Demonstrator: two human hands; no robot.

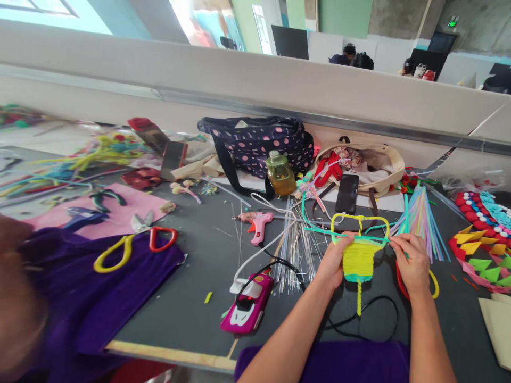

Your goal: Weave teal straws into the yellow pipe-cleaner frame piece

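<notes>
Between my hands is a yellow pipe-cleaner piece (358, 261) with a closely wrapped body, a teal band low down, a twisted stem below and an open loop frame on top. My left hand (335, 261) is closed on the piece's left edge, thumb and fingers pinched. A teal pipe cleaner (319, 230) runs across the frame from left to right. With thumb and forefinger my right hand (413, 260) pinches this strand at the frame's right side. Scissors with red and yellow handles (434, 284) lie partly hidden under my right hand.
A pink glue gun (259, 226), a magenta car-shaped power strip (249, 306) and wire stems (297, 255) lie left of my hands. Pastel pipe cleaners (423, 221) and a phone (347, 194) are behind. A bottle (280, 175) stands by a bag. Another person (24, 308) sits left.
</notes>
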